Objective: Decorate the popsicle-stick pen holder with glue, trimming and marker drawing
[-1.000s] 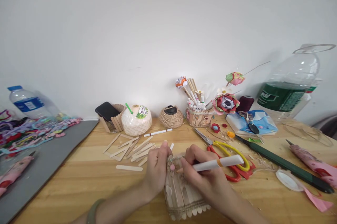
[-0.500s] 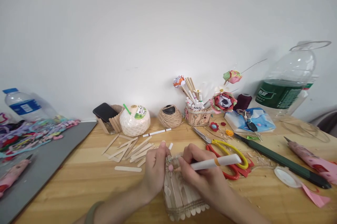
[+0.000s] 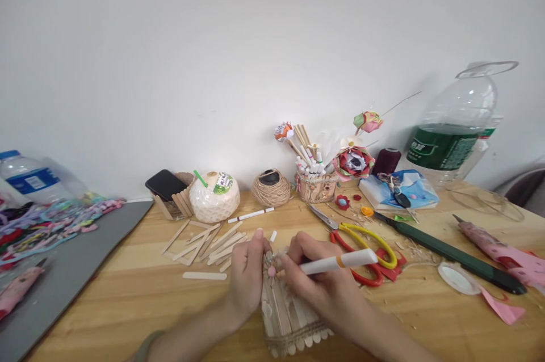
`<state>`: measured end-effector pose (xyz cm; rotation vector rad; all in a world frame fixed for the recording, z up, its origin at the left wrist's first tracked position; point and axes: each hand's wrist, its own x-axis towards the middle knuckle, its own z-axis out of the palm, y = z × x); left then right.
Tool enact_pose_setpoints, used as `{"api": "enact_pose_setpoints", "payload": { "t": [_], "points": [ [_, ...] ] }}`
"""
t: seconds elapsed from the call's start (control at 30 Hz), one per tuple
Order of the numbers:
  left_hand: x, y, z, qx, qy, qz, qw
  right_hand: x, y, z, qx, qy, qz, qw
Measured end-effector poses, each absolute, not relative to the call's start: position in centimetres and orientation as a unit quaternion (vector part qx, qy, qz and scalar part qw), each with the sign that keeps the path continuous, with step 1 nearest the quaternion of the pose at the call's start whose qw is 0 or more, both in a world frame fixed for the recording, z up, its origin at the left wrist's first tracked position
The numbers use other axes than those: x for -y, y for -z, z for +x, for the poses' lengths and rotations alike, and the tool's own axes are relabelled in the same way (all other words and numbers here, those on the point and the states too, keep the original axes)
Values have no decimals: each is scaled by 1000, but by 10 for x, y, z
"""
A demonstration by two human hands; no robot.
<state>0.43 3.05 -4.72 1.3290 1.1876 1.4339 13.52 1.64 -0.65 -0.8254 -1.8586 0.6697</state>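
Note:
My right hand (image 3: 319,282) is closed round a white marker (image 3: 353,260) with an orange band, its tip pointing down at a craft-stick piece (image 3: 283,322). My left hand (image 3: 246,280) grips the upper left edge of that piece, thumb up. Twine wraps the piece near its lower end, where rounded stick ends show. A pink bead-like dot (image 3: 272,272) sits at the centre of a flower on its upper part, close to the marker tip. My right fingers hide the tip itself. A small white cap-like piece (image 3: 273,236) lies just beyond my hands.
Loose craft sticks (image 3: 219,245) lie left of my hands. Red and yellow scissors (image 3: 361,245) and a green tool (image 3: 451,254) lie to the right. Behind stand a wrapped coconut (image 3: 215,200), a twine ball (image 3: 271,189), a marker holder (image 3: 317,187) and a large bottle (image 3: 451,129).
The whole view has shifted slightly, so things sit a little farther left. Both hands keep the same grips, with the marker still at the flower on the craft-stick piece.

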Motion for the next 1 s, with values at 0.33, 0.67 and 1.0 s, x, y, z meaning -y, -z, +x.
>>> {"api": "enact_pose_setpoints", "payload": {
  "t": [0.33,0.67,1.0],
  "points": [
    [-31,46,5,-466,-574,531,413,-16,6,134,758,-285,-338,480],
    [-32,46,4,-478,-569,526,413,-16,10,136,742,-313,-363,469],
    [-41,47,2,-508,-560,522,395,-30,12,139,595,-434,-378,561]
  ]
}}
